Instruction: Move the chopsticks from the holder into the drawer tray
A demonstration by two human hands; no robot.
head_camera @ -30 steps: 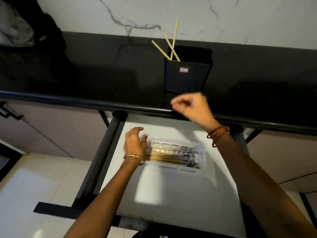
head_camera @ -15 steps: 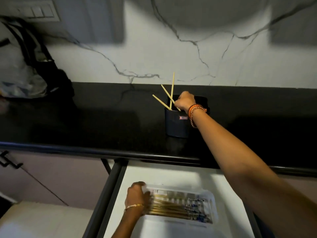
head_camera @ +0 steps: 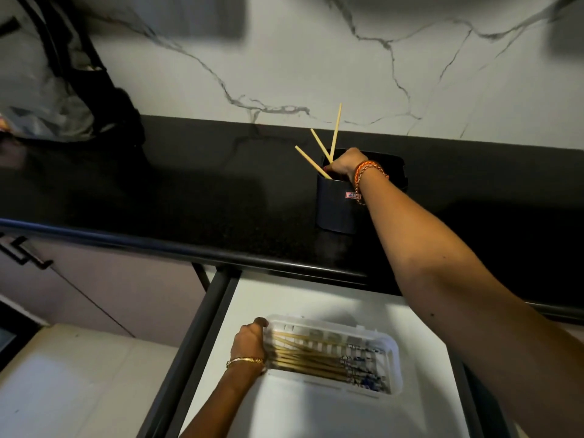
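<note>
Three chopsticks (head_camera: 335, 131) stand in the dark holder (head_camera: 335, 207) on the black counter (head_camera: 189, 200), long axes near upright, tips fanning up and to the left of it. The right hand (head_camera: 343, 164) dips into the holder's mouth with fingers curled around their lower ends. In front of the holder, a bundle of chopsticks too blurred to count lies lengthwise, left to right, in the white tray (head_camera: 392, 346) in the open drawer (head_camera: 316, 412), while the left hand (head_camera: 249, 341) grips the tray's left end.

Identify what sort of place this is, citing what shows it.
Probably a home kitchen: a black countertop under a marble-look wall, a chopstick holder, and an open drawer with a tray of chopsticks.
</note>
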